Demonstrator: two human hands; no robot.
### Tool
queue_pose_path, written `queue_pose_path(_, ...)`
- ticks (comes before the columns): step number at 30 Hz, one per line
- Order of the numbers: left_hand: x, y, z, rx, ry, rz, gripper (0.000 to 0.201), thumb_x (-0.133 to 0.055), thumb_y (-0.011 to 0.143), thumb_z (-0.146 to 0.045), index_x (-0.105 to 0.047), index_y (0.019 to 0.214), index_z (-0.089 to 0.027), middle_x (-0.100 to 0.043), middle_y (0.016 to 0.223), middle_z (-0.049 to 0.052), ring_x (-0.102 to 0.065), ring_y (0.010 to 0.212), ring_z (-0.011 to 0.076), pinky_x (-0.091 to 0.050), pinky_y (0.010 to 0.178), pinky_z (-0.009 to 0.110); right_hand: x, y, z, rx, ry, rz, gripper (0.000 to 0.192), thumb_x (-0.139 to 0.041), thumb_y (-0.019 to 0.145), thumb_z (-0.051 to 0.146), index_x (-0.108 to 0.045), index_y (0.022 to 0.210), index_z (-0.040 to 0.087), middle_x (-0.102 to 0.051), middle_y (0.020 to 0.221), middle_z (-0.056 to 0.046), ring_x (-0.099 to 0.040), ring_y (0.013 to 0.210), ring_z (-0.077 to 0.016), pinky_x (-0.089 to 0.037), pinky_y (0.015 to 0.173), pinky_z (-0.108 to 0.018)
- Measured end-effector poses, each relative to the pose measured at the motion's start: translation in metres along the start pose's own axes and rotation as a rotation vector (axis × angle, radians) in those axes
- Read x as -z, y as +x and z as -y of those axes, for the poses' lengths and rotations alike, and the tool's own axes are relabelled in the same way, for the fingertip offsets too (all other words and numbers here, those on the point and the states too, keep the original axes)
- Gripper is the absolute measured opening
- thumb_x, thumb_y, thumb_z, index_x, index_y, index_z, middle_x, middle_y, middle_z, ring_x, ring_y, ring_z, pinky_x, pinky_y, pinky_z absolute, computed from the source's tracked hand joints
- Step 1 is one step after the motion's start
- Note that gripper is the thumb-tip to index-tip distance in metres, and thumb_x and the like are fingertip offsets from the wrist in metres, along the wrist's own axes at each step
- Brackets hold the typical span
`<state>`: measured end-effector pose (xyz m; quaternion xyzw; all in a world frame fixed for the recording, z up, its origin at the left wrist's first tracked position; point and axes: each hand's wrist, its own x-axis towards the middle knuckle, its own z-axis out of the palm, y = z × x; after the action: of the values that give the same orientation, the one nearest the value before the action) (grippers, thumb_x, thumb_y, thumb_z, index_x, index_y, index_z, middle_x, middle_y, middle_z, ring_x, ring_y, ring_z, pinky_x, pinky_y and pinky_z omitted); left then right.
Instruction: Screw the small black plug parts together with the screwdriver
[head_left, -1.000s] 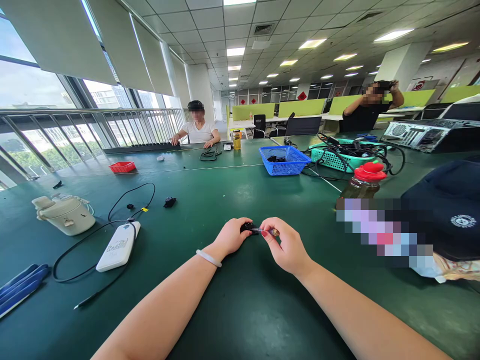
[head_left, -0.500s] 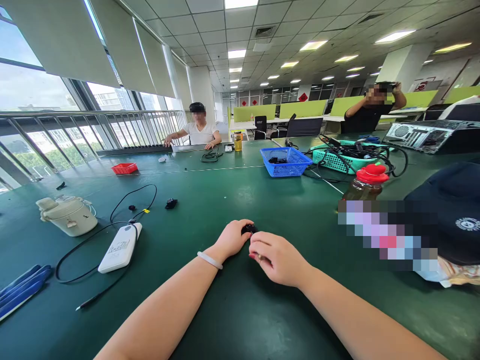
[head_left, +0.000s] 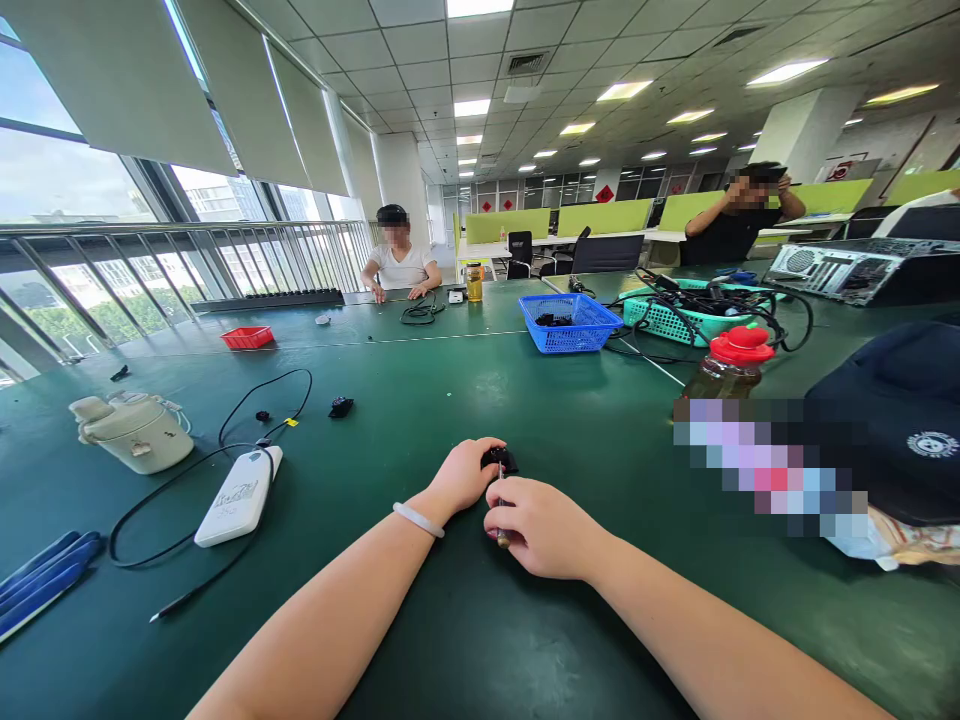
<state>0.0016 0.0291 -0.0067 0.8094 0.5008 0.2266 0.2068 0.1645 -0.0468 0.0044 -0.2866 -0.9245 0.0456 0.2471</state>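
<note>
My left hand (head_left: pixel 463 474), with a pale bangle on the wrist, has its fingers closed on a small black part (head_left: pixel 508 460) at the middle of the green table (head_left: pixel 420 400). Just to the right and nearer to me, my right hand (head_left: pixel 551 525) grips a slim screwdriver (head_left: pixel 502 538). Its thin metal shaft points away from me and its tip reaches the black part. Fingers cover much of both things, so the exact kind of the black part does not show.
Leftward lie a white power bank (head_left: pixel 238 500) with a black cable, a beige bottle (head_left: pixel 139 440), blue gloves (head_left: pixel 49 580) and another black piece (head_left: pixel 340 407). Ahead stand blue (head_left: pixel 571 340) and teal (head_left: pixel 660 322) baskets. A red-lidded jar (head_left: pixel 731 365) and dark cap (head_left: pixel 892 430) sit right. Two people are beyond.
My right hand has shifted slightly left and nearer to me, and the screwdriver's shaft now shows against the black part. My left hand has barely moved. The person opposite has drawn one arm in.
</note>
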Motion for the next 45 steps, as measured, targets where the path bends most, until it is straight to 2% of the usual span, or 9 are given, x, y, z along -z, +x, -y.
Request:
queue_pose_path(6, 0.002, -0.001, -0.002, 0.002, 0.0, 0.005, 0.039, -0.057, 0.082, -0.016, -0.066, 0.12, -0.022, -0.069, 0.118, 0.005, -0.062, 0.109, 0.023, -0.047, 0.1, 0.035, 0.008, 0.0, -0.001, -0.049, 0.12, -0.159, 0.02, -0.054, 0.082, 0.008, -0.068, 0.079, 0.021, -0.064, 0.086, -0.004, -0.058, 0.074, -0.0155, -0.051, 0.069, -0.029)
queue_pose_path(13, 0.005, -0.001, -0.004, -0.006, -0.008, 0.024, 0.038, -0.059, 0.083, -0.018, -0.065, 0.12, -0.02, -0.07, 0.115, 0.006, -0.063, 0.106, 0.0229, -0.048, 0.098, 0.035, 0.015, -0.001, -0.007, -0.241, 0.308, -0.39, 0.015, -0.054, 0.09, 0.017, -0.066, 0.084, 0.022, -0.067, 0.093, -0.005, -0.065, 0.082, -0.0166, -0.055, 0.076, -0.031)
queue_pose_path(21, 0.003, 0.0, 0.0, -0.021, -0.016, 0.02, 0.037, -0.059, 0.083, -0.018, -0.064, 0.12, -0.02, -0.07, 0.115, 0.006, -0.063, 0.105, 0.0224, -0.048, 0.097, 0.035, 0.014, -0.001, -0.006, -0.242, 0.318, -0.391, 0.015, -0.053, 0.09, 0.019, -0.066, 0.082, 0.022, -0.067, 0.091, -0.005, -0.066, 0.081, -0.0169, -0.057, 0.075, -0.031)
queue_pose_path(29, 0.003, -0.001, -0.002, -0.017, -0.014, 0.021, 0.037, -0.06, 0.083, -0.019, -0.064, 0.12, -0.02, -0.07, 0.115, 0.006, -0.063, 0.106, 0.0224, -0.048, 0.097, 0.034, 0.013, -0.001, -0.009, -0.253, 0.318, -0.447, 0.016, -0.052, 0.091, 0.019, -0.065, 0.083, 0.022, -0.068, 0.091, -0.006, -0.067, 0.08, -0.0172, -0.058, 0.073, -0.03)
queue_pose_path(45, 0.005, -0.002, -0.005, 0.015, -0.017, 0.03, 0.038, -0.061, 0.083, -0.02, -0.064, 0.121, -0.021, -0.069, 0.116, 0.006, -0.062, 0.107, 0.0227, -0.047, 0.099, 0.035, 0.011, -0.002, -0.01, -0.254, 0.333, -0.462, 0.014, -0.052, 0.091, 0.02, -0.064, 0.085, 0.023, -0.068, 0.091, -0.005, -0.066, 0.082, -0.0176, -0.057, 0.077, -0.032)
